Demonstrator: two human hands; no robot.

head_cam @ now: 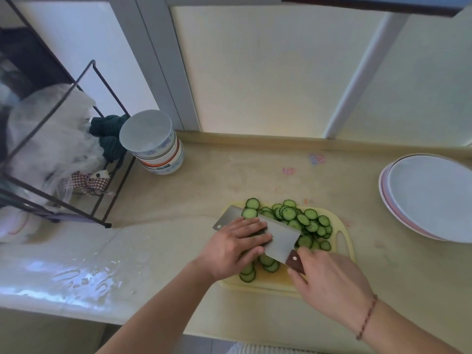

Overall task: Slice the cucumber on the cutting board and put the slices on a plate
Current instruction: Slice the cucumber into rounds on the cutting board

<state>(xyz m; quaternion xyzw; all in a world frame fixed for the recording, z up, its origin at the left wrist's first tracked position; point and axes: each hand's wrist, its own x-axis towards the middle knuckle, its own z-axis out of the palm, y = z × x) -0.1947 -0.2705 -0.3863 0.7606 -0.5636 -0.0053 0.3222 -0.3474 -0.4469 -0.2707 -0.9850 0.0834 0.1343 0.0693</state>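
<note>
Right hand (pixel 329 284) grips cleaver (pixel 278 238), left hand (pixel 235 245) flat on blade

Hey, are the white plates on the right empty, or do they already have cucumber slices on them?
Empty. The top plate shows only bare white surface; the cucumber slices all lie on the cutting board.

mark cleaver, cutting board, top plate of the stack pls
cleaver (pixel 278 238), head view, flat of the steel blade.
cutting board (pixel 343 227), head view, bare right edge above the handle slot.
top plate (pixel 434 198), head view, bare middle of its white face.
</note>
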